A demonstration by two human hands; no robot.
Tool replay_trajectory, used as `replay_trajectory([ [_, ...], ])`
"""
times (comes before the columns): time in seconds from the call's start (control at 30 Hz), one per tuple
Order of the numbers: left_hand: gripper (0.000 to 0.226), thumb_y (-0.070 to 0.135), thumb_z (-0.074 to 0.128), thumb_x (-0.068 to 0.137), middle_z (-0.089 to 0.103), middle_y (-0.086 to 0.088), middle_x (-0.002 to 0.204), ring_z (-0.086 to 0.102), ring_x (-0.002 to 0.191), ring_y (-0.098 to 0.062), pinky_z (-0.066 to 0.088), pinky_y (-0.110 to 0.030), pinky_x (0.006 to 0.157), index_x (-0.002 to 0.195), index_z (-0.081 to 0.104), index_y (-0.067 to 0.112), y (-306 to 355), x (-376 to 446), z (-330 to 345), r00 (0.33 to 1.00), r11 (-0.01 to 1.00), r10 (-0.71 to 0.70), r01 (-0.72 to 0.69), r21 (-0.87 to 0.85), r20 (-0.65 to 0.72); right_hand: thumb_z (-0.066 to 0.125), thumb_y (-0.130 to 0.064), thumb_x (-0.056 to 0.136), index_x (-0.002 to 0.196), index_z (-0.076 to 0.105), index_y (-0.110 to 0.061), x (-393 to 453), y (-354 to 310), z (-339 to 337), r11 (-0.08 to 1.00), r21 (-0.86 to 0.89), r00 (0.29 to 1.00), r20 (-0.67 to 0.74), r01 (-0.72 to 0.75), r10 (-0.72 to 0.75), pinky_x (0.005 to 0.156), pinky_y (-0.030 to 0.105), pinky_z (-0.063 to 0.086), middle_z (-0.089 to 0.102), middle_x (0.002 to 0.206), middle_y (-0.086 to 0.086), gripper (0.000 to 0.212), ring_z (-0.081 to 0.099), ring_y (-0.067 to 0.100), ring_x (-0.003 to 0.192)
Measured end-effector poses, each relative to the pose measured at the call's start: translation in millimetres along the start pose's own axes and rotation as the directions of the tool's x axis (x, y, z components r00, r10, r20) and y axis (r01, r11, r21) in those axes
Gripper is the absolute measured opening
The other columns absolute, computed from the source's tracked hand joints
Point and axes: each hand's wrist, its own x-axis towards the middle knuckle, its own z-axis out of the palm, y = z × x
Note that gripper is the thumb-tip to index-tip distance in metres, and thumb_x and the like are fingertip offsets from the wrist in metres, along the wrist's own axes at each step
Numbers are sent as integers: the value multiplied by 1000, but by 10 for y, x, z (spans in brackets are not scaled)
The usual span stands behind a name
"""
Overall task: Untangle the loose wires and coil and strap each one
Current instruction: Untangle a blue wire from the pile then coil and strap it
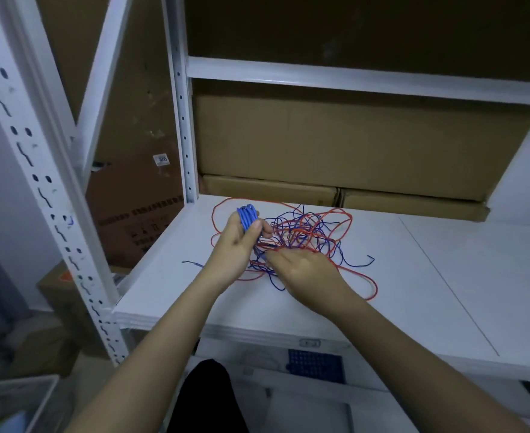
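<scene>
I am watching the left hand gripping a coil of blue wire, thumb and fingers curled round it, with the coil's long axis standing roughly upright above the white shelf. The right hand is reaching into the tangle of red and blue wires lying just right of the coil; I cannot tell whether its fingers are pinching a strand. Cardboard boxes are sitting behind the tangle.

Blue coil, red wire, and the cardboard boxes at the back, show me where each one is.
blue coil (246, 216): head view, top of its loops.
red wire (370, 284): head view, loose outer loop.
cardboard boxes (351, 145): head view, large box's front face.
</scene>
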Motion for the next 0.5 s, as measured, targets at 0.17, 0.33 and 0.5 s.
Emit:
replay_trajectory([
  [0.17,18,26,37,103,51,6,85,49,78,-7,40,-16,68,99,50,15,-37,-126,30,979,969,-166,139,205,121,77,-22,79,71,70,-11,57,86,-69,992,-75,984,-135,105,-115,42,27,41,59,62,3,15,56,21,54],
  [0.33,57,46,14,103,54,1,69,47,65,-11,41,-21,72,69,52,20,123,-206,-17,938,973,-215,181,144,273,74,-16,78,87,68,-7,125,147,-138,820,505,954,22,-270,300,67,27,40,60,81,2,14,49,14,76],
  [0.5,69,66,19,91,45,2,50,39,49,-13,39,-23,61,70,59,14,151,-279,-57,900,958,-279,287,26,335,61,-11,90,116,59,-18,100,38,-52,529,747,901,220,-402,374,81,14,38,49,106,-14,28,45,2,85],
])
